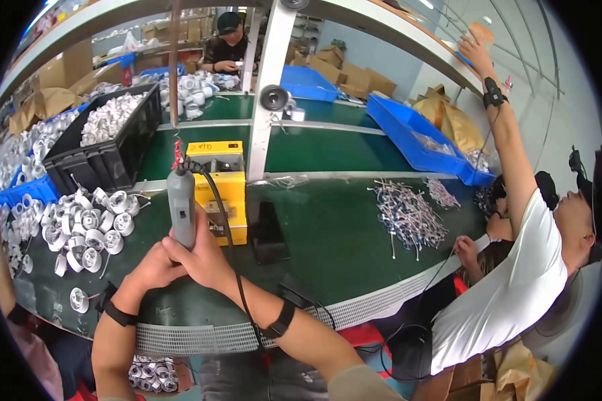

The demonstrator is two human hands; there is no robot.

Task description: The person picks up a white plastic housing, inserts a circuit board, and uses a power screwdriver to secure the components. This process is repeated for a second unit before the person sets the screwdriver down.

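Note:
A grey electric screwdriver (182, 204) hangs upright by a red cord over the green bench, its black cable curving down from the top. My right hand (207, 262) is closed around its lower end. My left hand (155, 269) meets the right one just below the tool, fingers curled inward; what they hold is hidden. Directly behind the hands stands a yellow box-shaped machine (233, 194). To the left lies a heap of round white plastic housings with metallic insides (93, 238), and one loose housing (79, 300) sits nearer the bench edge.
A black crate (124, 150) of small white parts stands at back left. Right of the machine lies a black phone (269, 234), then a pile of short wires (411, 217). A blue tray (415, 144) leans behind. Co-workers sit left, right and across; one raises an arm (508, 140).

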